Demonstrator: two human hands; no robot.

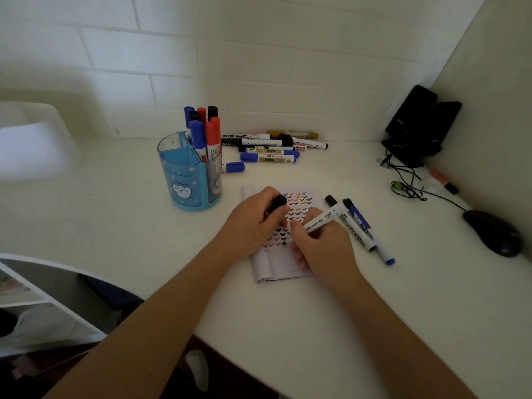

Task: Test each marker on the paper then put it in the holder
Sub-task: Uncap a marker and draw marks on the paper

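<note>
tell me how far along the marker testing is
Done: several markers stand in the holder, and ticks cover the paper. In hand: the right hand holds a marker over the paper, the left hand a black cap. Left: a pile behind the paper and two markers beside it.

I see a translucent, glossy plastic holder [187, 171] at ten o'clock, matt lined paper [276, 266], a smooth white desk [288, 326].

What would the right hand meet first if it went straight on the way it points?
Probably the left hand, which pinches a black cap over the paper. The right hand, gripping a white marker, points forward-left toward it, and the two look nearly touching, though depth is unclear from one view.
</note>
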